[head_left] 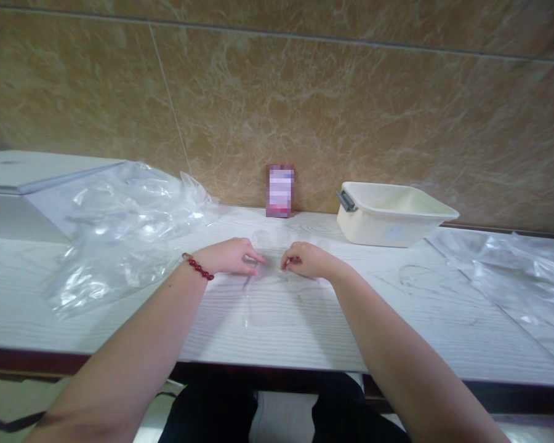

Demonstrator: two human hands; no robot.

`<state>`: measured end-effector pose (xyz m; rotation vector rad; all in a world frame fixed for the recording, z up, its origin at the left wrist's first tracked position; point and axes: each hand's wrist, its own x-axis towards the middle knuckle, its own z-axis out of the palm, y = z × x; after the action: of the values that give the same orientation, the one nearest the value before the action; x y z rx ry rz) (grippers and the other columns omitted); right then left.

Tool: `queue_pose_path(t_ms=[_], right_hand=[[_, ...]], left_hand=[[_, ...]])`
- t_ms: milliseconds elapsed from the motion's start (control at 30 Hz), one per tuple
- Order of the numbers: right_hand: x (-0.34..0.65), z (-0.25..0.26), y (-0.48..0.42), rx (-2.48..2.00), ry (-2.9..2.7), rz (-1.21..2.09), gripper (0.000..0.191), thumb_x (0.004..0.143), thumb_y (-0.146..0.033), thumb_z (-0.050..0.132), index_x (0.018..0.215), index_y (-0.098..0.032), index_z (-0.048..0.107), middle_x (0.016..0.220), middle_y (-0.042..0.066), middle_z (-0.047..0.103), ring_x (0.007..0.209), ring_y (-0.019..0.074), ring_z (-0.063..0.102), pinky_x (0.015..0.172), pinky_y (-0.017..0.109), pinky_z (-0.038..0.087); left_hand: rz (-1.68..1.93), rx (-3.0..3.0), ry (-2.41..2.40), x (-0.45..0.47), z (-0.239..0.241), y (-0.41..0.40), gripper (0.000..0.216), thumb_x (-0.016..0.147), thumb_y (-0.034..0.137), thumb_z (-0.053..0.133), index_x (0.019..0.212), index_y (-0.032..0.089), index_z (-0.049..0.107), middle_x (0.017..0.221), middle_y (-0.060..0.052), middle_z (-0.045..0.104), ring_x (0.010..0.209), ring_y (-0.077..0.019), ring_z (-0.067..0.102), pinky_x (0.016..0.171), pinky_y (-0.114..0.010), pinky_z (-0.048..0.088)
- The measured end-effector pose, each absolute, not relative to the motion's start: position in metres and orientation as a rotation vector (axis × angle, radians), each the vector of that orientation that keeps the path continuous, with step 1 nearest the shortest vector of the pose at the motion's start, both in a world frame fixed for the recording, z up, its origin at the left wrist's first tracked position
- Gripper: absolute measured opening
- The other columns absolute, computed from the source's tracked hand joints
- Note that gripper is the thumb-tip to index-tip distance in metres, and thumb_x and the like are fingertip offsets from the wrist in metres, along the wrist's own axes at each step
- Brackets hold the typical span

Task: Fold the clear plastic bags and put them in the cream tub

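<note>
A clear, thin plastic piece (286,307) lies on the white wood-grain table, its outline faint, with rounded flaps at the far end. My left hand (233,256) is at its left side, thumb and forefinger apart and the fingertips at the plastic. On the other side my right hand (307,259) has its fingers curled, thumb and forefinger pinched at the clear plastic. A dark red bead bracelet (198,266) circles my left wrist. The exact shape of the plastic is hard to make out.
Clear plastic bags (133,227) spill from a white box (41,184) at the left. A phone-like upright object (280,191), blurred, leans on the marbled wall. A cream bin (392,215) with a grey handle stands back right. More clear plastic (521,277) lies at the right.
</note>
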<state>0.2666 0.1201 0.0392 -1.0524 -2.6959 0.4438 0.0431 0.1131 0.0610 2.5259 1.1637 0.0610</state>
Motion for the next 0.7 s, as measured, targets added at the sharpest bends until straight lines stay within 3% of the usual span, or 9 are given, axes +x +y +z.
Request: queue_pose_path(t_ms=[133,300,700], right_hand=[[0.267,0.037,0.122,-1.032,-2.698,0.449,0.023,0.069,-0.012,0.048,0.08,-0.022,0.065,0.072,0.001,0.055,0.067,0.0098,0.048,0.065,0.021,0.035],[0.268,0.036,0.123,-0.98,-2.701,0.452,0.024,0.068,-0.01,0.048,0.079,-0.023,0.065,0.073,0.001,0.056,0.068,0.0096,0.049,0.065,0.021,0.035],[0.269,0.038,0.124,-1.01,-2.729,0.435,0.027,0.068,-0.011,0.047,0.081,-0.025,0.066,0.07,0.001,0.054,0.065,0.0095,0.048,0.064,0.02,0.036]], left_hand=[[-0.033,2.564,1.253,0.044,0.056,0.112,0.044,0.063,0.05,0.052,0.103,0.033,0.056,0.106,-0.005,0.052,0.097,-0.0222,0.044,0.086,-0.032,0.029],[-0.186,2.541,1.366,0.041,0.049,0.112,0.056,0.061,0.06,0.048,0.113,0.037,0.046,0.134,-0.003,0.025,0.118,-0.0309,0.023,0.092,-0.039,0.02],[-0.261,2.459,1.414,0.043,0.052,0.108,0.064,0.058,0.066,0.045,0.116,0.04,0.039,0.139,-0.002,0.008,0.122,-0.0366,0.008,0.092,-0.05,0.015]])
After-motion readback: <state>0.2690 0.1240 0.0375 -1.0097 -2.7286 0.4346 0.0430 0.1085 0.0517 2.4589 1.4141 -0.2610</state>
